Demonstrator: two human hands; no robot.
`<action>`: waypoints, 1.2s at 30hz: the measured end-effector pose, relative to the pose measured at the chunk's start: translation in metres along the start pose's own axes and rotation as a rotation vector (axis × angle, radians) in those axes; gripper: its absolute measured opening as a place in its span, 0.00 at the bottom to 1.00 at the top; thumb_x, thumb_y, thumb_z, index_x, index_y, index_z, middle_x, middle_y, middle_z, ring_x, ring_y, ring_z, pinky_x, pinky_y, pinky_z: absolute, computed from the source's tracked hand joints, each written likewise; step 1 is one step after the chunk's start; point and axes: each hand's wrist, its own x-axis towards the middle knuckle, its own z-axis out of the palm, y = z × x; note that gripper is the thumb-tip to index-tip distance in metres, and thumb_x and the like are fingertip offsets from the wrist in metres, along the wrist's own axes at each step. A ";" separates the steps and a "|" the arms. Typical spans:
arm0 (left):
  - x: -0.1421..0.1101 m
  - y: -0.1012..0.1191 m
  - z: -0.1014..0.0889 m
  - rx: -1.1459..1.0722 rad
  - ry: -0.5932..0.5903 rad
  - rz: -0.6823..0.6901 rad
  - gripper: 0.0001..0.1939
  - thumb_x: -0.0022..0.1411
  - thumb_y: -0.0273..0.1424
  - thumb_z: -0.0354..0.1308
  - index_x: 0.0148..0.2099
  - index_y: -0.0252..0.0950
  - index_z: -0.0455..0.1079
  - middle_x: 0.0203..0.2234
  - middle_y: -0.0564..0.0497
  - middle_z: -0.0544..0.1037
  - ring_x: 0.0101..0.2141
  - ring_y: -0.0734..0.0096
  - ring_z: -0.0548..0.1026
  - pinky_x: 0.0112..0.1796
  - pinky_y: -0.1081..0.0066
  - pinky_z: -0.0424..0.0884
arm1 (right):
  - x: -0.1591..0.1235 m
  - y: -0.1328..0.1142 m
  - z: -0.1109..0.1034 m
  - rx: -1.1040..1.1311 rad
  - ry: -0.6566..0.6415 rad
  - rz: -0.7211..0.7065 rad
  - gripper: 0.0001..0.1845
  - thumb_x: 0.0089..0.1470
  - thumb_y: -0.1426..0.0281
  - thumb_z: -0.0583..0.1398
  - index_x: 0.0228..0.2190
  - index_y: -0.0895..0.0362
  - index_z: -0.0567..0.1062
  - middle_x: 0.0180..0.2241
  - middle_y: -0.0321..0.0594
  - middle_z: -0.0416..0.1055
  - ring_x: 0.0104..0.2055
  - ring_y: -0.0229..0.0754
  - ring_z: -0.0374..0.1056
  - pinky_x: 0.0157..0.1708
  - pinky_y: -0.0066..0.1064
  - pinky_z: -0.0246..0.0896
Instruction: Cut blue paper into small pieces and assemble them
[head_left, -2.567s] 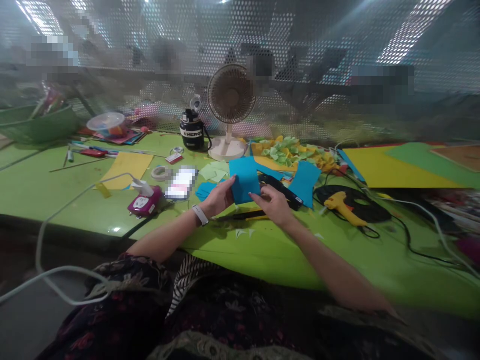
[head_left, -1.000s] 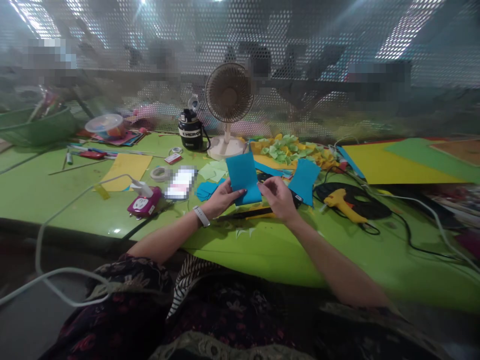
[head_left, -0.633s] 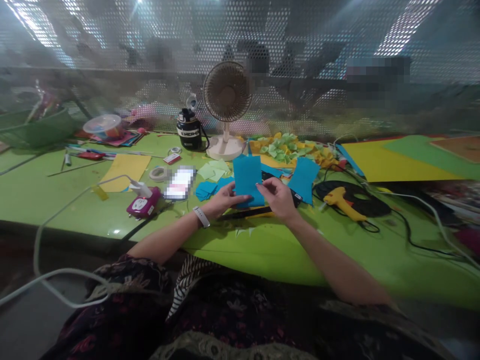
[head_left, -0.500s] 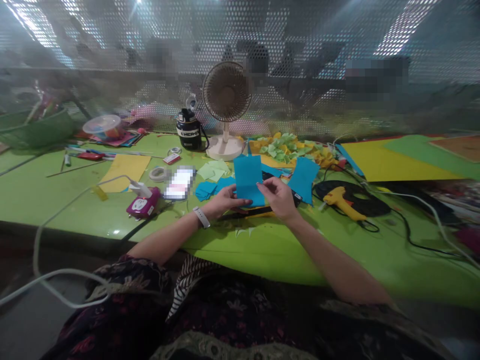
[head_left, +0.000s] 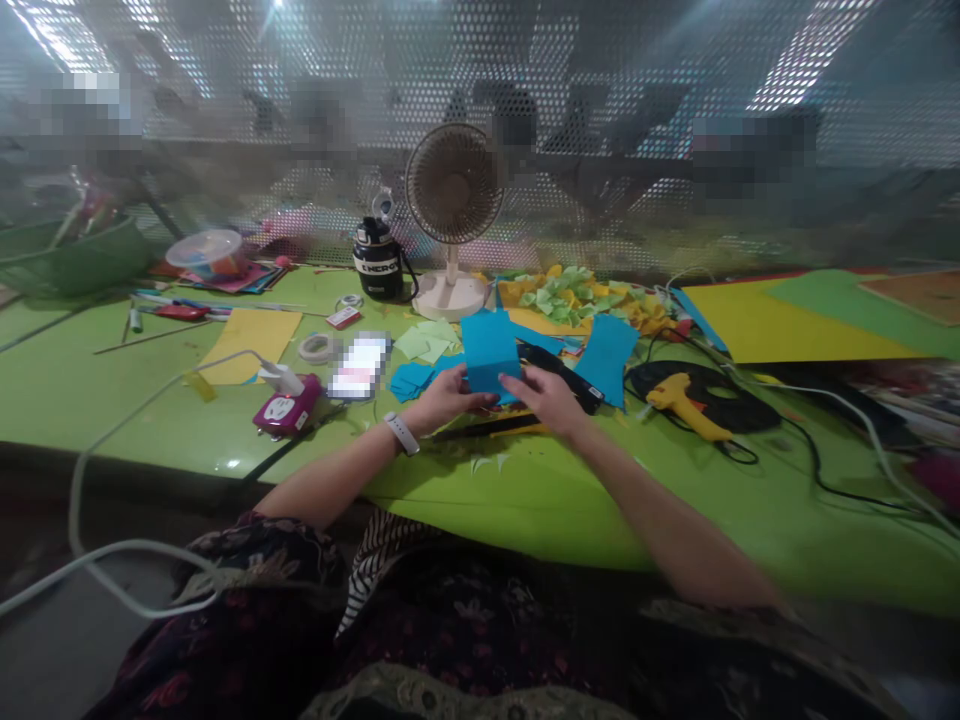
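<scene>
Head — left hand, right hand pinching blue card.

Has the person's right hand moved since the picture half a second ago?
Yes: the right hand has shifted left, closer to the blue card, judged against the yellow glue gun, which stays put.

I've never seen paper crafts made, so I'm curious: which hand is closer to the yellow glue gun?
The right hand is nearer, with a gap between it and the glue gun, which lies to its right. The left hand is farther away, beyond the right hand. Both hands are at the blue card.
</scene>
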 end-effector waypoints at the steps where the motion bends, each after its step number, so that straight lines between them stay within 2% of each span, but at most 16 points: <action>1: 0.001 0.000 -0.001 0.007 0.012 0.012 0.28 0.46 0.34 0.76 0.48 0.31 0.70 0.33 0.46 0.81 0.33 0.64 0.81 0.38 0.63 0.78 | 0.000 0.002 0.000 -0.039 -0.043 0.006 0.28 0.48 0.42 0.63 0.21 0.54 0.66 0.20 0.34 0.64 0.24 0.38 0.58 0.25 0.32 0.54; 6: 0.004 0.000 -0.005 0.016 0.005 0.018 0.30 0.46 0.35 0.76 0.49 0.30 0.69 0.35 0.44 0.82 0.33 0.64 0.81 0.39 0.62 0.79 | 0.002 0.006 -0.002 -0.138 -0.183 0.057 0.29 0.49 0.40 0.60 0.23 0.54 0.67 0.19 0.36 0.68 0.23 0.41 0.64 0.25 0.33 0.55; 13: 0.002 0.009 -0.008 -0.001 0.010 -0.032 0.33 0.45 0.34 0.76 0.51 0.31 0.67 0.37 0.45 0.82 0.33 0.66 0.81 0.40 0.63 0.78 | 0.005 -0.002 -0.012 -0.079 -0.295 0.078 0.30 0.47 0.40 0.61 0.23 0.54 0.65 0.21 0.36 0.70 0.24 0.41 0.68 0.27 0.32 0.61; 18: 0.000 0.013 -0.005 0.033 0.002 -0.085 0.29 0.44 0.32 0.76 0.47 0.30 0.70 0.36 0.45 0.82 0.33 0.66 0.81 0.38 0.66 0.78 | 0.002 0.000 -0.005 -0.108 -0.270 0.029 0.28 0.52 0.42 0.58 0.23 0.53 0.64 0.20 0.35 0.68 0.23 0.40 0.67 0.27 0.32 0.60; 23: 0.001 0.014 -0.008 0.017 -0.033 -0.110 0.26 0.45 0.30 0.76 0.45 0.29 0.71 0.33 0.43 0.82 0.31 0.66 0.81 0.38 0.64 0.79 | 0.001 0.000 -0.005 -0.118 -0.266 0.020 0.27 0.52 0.43 0.59 0.24 0.53 0.64 0.21 0.35 0.69 0.23 0.40 0.67 0.27 0.32 0.60; 25: 0.002 0.015 -0.011 0.010 -0.026 -0.126 0.27 0.46 0.29 0.76 0.47 0.29 0.70 0.32 0.43 0.82 0.32 0.64 0.81 0.39 0.63 0.79 | 0.003 0.000 -0.008 -0.091 -0.265 0.030 0.27 0.51 0.42 0.60 0.23 0.53 0.65 0.21 0.35 0.69 0.23 0.40 0.67 0.27 0.32 0.60; 30: 0.003 0.018 -0.021 -0.008 0.022 -0.093 0.39 0.50 0.24 0.73 0.61 0.29 0.59 0.24 0.51 0.80 0.30 0.64 0.82 0.40 0.63 0.79 | 0.009 0.001 -0.018 -0.001 -0.220 0.043 0.30 0.46 0.39 0.63 0.22 0.54 0.65 0.20 0.35 0.68 0.22 0.38 0.67 0.26 0.31 0.62; 36: 0.003 0.023 -0.026 -0.024 0.006 -0.099 0.40 0.51 0.24 0.72 0.62 0.29 0.58 0.26 0.50 0.82 0.30 0.66 0.82 0.37 0.66 0.79 | 0.010 -0.004 -0.024 0.076 -0.225 0.033 0.30 0.45 0.40 0.65 0.22 0.54 0.67 0.20 0.35 0.68 0.22 0.37 0.68 0.26 0.31 0.64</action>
